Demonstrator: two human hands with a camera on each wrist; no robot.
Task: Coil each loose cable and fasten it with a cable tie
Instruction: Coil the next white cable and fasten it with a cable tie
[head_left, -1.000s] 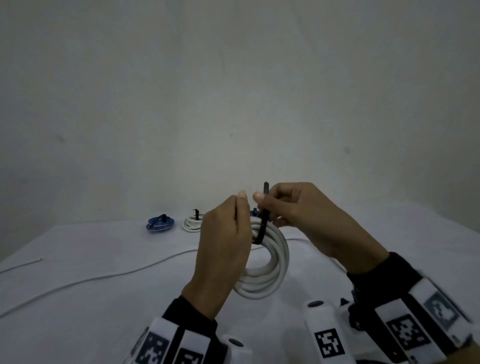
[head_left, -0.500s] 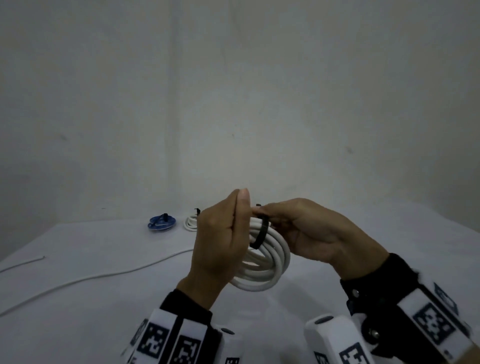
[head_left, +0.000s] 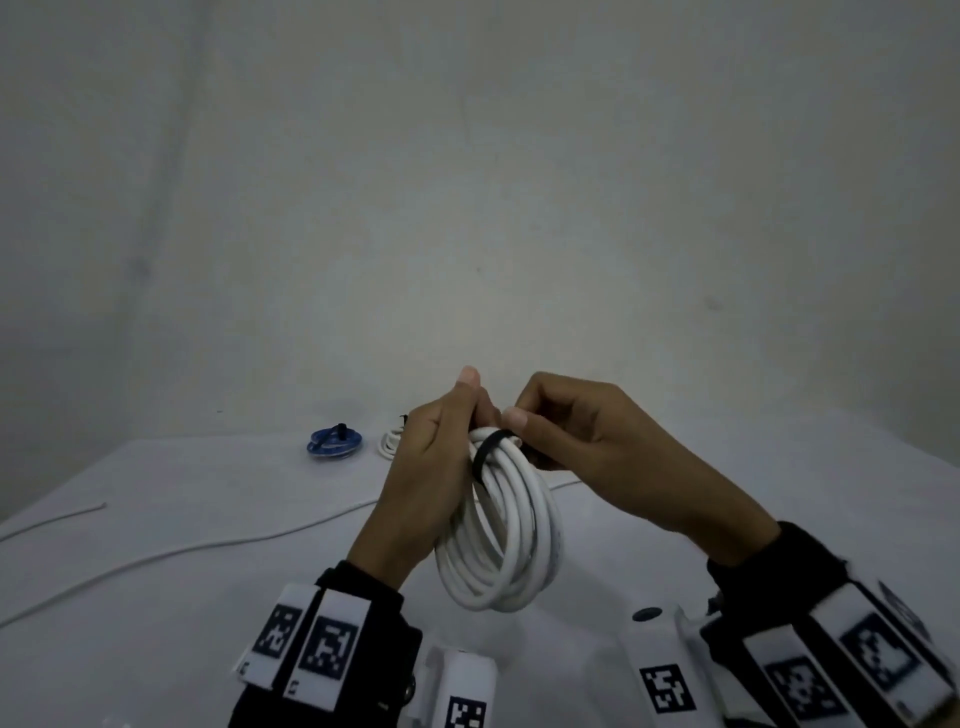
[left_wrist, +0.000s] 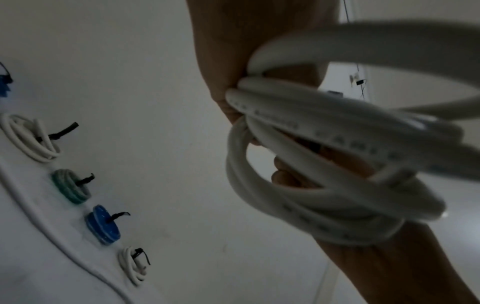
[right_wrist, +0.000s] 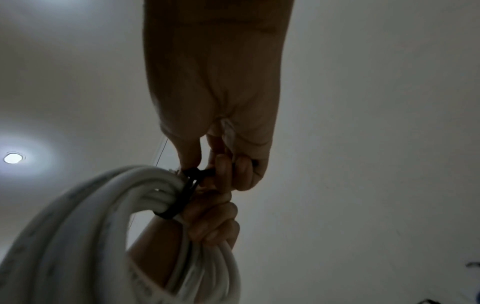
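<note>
Gripping hand, left (head_left: 426, 467): fingers curled round white cable coil (head_left: 511, 540)
Pinching hand, right (head_left: 576, 436): fingertips closed on black cable tie (head_left: 485, 451) wrapped around coil top

Your left hand (head_left: 426, 467) and right hand (head_left: 587, 441) meet above the table (head_left: 156, 519), the coil (head_left: 509, 535) hanging between them, the tie (head_left: 485, 452) around its top. A loose cable (head_left: 208, 545) lies left on the table. Behind it, two tied coils (head_left: 335, 443) sit side by side at the far edge.
</note>
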